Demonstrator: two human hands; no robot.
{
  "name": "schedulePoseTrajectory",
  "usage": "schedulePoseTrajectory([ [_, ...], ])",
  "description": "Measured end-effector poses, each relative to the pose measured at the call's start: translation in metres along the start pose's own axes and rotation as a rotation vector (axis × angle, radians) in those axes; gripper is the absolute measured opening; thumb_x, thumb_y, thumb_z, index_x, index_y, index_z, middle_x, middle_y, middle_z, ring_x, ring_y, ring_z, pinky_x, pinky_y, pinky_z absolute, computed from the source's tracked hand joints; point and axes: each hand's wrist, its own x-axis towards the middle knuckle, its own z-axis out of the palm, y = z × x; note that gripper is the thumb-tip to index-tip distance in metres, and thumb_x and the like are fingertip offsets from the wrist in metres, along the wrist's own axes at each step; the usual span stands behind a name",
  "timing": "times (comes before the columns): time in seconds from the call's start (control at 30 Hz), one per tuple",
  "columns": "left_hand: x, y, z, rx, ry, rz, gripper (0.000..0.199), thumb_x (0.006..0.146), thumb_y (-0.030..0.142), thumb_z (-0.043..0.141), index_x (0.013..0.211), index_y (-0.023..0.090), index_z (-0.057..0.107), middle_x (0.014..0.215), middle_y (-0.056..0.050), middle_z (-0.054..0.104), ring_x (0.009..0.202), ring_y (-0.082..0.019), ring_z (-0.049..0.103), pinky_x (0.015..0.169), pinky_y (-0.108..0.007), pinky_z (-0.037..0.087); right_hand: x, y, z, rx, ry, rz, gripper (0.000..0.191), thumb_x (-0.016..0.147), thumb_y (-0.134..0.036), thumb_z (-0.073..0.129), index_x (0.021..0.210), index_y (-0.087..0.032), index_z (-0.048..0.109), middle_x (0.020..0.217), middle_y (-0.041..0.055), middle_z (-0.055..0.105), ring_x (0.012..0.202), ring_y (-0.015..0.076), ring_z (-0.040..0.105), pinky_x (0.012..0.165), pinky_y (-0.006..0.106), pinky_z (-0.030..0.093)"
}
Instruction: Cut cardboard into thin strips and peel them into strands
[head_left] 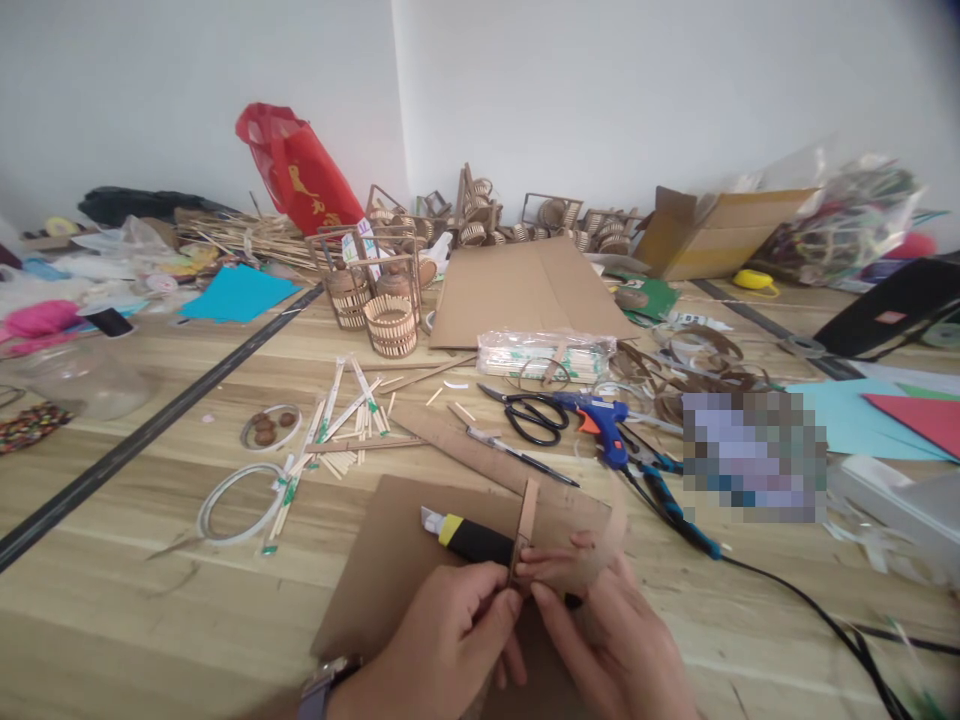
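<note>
While left hand (442, 630) and right hand (626, 640) fingers pinch cardboard strip (528, 510) | knife (474, 538) crowds its left edge

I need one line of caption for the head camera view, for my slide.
Both hands hold a thin cardboard strip above a craft table, beside a yellow-and-black cutter.

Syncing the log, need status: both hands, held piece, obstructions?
Left hand, right hand: pinching brown strip. Strip upright. Utility knife close by, on cardboard sheet.
</note>
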Motion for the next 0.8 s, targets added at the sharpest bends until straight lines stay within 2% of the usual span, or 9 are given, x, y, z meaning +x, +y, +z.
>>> schedulePoseTrajectory([
  [0.27,-0.002,0.002,-0.001,0.000,-0.038,-0.019,0.043,0.096,0.049,0.041,0.079,0.015,0.060,0.059,-0.004,0.063,0.050,-0.013,0.055,0.048,-0.019,0.041,-0.009,0.002,0.000,0.067,-0.051,0.187,0.009,0.094,-0.027,0.055,0.090,-0.028,0.063,0.085,-0.0023,0.076,0.079,0.0154,0.074,0.068,0.024,0.059],
  [0.37,-0.003,0.003,-0.002,-0.001,-0.066,-0.014,0.044,0.096,0.051,0.042,0.078,0.015,0.059,0.060,-0.004,0.063,0.051,-0.013,0.055,0.049,-0.020,0.041,-0.012,0.001,0.001,0.167,-0.052,0.312,0.011,0.096,-0.027,0.053,0.092,-0.027,0.063,0.083,-0.0007,0.076,0.073,0.0141,0.074,0.062,0.020,0.059],
  [0.43,-0.003,0.003,-0.002,-0.014,-0.079,-0.011,0.047,0.096,0.055,0.042,0.078,0.015,0.059,0.060,-0.005,0.063,0.051,-0.013,0.056,0.050,-0.020,0.042,-0.013,0.000,0.002,0.213,-0.031,0.342,0.013,0.097,-0.027,0.052,0.092,-0.026,0.064,0.081,0.0000,0.076,0.070,0.0135,0.074,0.061,0.018,0.059],
  [0.63,0.001,0.001,-0.003,-0.118,-0.043,-0.006,0.061,0.088,0.071,0.047,0.091,0.013,0.062,0.065,-0.005,0.064,0.057,-0.016,0.060,0.055,-0.023,0.047,-0.011,-0.002,0.001,0.178,-0.030,0.168,0.012,0.094,-0.023,0.054,0.094,-0.027,0.065,0.086,0.0006,0.076,0.081,0.0153,0.074,0.070,0.022,0.060],
  [0.8,0.002,0.002,-0.001,-0.074,-0.027,-0.031,0.063,0.088,0.074,0.041,0.082,0.014,0.060,0.061,-0.005,0.061,0.054,-0.016,0.059,0.053,-0.024,0.046,-0.006,0.000,0.003,0.102,-0.056,0.048,0.006,0.094,-0.023,0.057,0.097,-0.026,0.061,0.088,0.0009,0.076,0.084,0.0162,0.073,0.071,0.026,0.059],
])
